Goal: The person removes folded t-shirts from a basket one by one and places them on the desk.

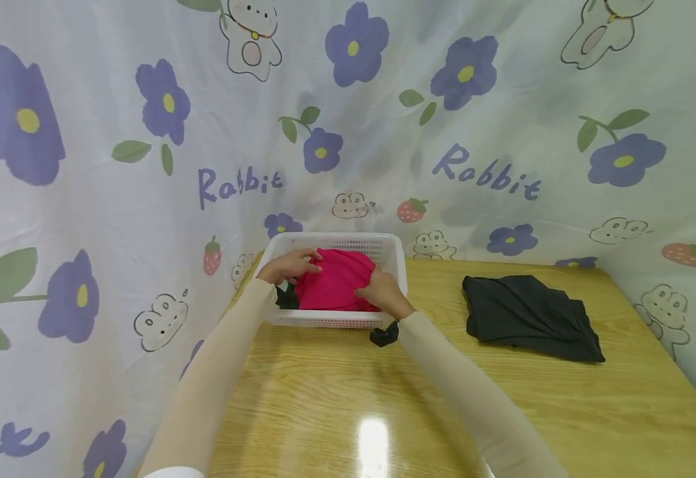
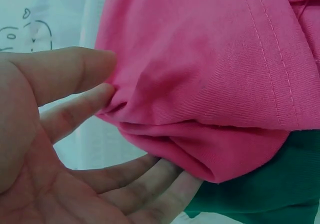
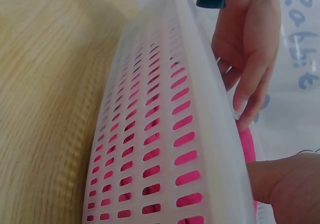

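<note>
The left hand [image 1: 290, 266] is pinching and the right hand [image 1: 384, 292] gripping wrinkled, stitched pink cloth [image 1: 336, 282] inside a slotted plastic basket [image 3: 212, 134].

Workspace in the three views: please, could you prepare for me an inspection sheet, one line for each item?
Surface: wood-grain table, bright reflection on the person's side.
Job's things: pink cloth in the white basket; green cloth shows below it.
Clutter: dark cloth to the right of the basket; possibly part of the work.
Left hand: touches the pink cloth's edge; whether it grips, I cannot tell.
Right hand: holds the pink cloth's right side.
Cables: nothing seen.
Surroundings: white sheet with flowers, rabbits and "Rabbit" lettering.
</note>
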`<move>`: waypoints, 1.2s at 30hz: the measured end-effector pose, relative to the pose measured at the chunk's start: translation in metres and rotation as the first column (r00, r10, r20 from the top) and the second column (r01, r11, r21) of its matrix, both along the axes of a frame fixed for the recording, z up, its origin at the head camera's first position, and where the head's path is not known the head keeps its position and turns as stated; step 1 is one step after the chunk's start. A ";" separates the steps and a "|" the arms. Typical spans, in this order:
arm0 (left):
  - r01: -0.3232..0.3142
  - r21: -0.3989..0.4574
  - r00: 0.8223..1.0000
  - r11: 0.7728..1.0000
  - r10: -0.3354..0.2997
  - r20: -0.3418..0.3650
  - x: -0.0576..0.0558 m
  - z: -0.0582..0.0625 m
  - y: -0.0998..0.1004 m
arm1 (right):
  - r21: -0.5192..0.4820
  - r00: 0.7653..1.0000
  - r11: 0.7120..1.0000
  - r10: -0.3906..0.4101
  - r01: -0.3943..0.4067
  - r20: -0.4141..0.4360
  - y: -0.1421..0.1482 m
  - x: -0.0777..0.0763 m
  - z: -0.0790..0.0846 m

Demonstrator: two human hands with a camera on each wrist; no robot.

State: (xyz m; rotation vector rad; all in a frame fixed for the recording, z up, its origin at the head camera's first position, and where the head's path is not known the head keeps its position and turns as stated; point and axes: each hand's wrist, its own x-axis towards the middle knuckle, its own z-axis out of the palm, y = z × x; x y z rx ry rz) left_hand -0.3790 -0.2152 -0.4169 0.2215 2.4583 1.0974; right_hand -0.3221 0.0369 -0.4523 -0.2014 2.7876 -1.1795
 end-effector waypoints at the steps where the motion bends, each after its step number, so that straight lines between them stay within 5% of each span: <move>1: -0.001 0.004 1.000 1.000 0.001 0.012 0.000 0.000 0.000 | 0.031 1.000 0.999 0.011 -0.011 0.002 0.000 -0.001 0.000; 6: -0.012 0.021 0.998 1.000 0.011 0.060 -0.001 0.001 0.000 | 0.170 0.999 0.985 0.043 -0.040 -0.015 -0.002 -0.002 0.003; 11: 0.000 0.031 0.996 1.000 -0.002 0.086 -0.001 0.002 0.000 | 0.178 0.999 0.983 0.039 -0.038 -0.005 -0.003 -0.002 0.004; 16: -0.009 0.063 0.994 0.998 0.002 0.108 -0.003 0.001 0.001 | -0.025 0.994 1.000 0.010 -0.008 0.105 -0.001 -0.004 -0.002; 22: -0.020 0.078 0.992 0.997 0.010 0.125 -0.002 -0.001 0.001 | -0.268 0.967 0.962 0.015 0.055 0.253 0.000 -0.008 -0.010; 36: -0.003 0.093 0.985 0.996 -0.013 0.171 0.001 -0.007 0.002 | -0.490 0.965 0.856 -0.041 0.168 0.259 -0.004 -0.013 -0.011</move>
